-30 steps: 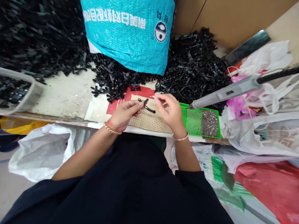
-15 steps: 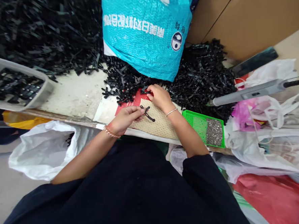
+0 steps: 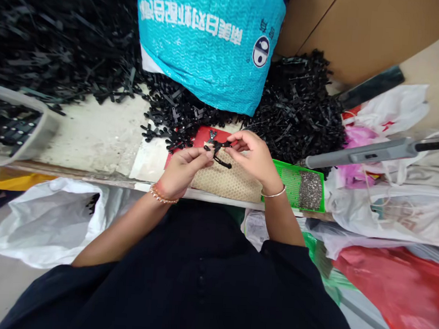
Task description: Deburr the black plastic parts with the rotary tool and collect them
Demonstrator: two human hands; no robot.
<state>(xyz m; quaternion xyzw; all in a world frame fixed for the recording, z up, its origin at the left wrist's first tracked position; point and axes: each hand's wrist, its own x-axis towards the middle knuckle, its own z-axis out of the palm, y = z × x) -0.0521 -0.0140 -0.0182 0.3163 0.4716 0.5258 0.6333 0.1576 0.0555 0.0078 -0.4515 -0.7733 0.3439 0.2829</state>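
Note:
My left hand (image 3: 187, 170) pinches a curved black plastic clip piece (image 3: 223, 162) between thumb and fingertips, over the honeycomb-patterned beige mat (image 3: 229, 182). Facing it, my right hand (image 3: 255, 154) has its thumb and fingers closed on a second black plastic clip piece (image 3: 220, 144). The two pieces meet or overlap between my hands; whether they are joined I cannot tell. Just beyond them, another small black piece (image 3: 212, 135) lies on the red sheet (image 3: 202, 134). A heap of black pieces (image 3: 176, 117) spreads past the red sheet.
A blue woven bag (image 3: 211, 59) stands behind the heap. At right are a green basket (image 3: 291, 181) of small metal bits and a grey stick-shaped tool (image 3: 361, 153). A clear bin (image 3: 43, 134) of black parts stands left, above an open white sack (image 3: 52, 224).
My right hand has come back from the heap's edge with a black clip piece and met my left hand. The left hand still holds its curved piece.

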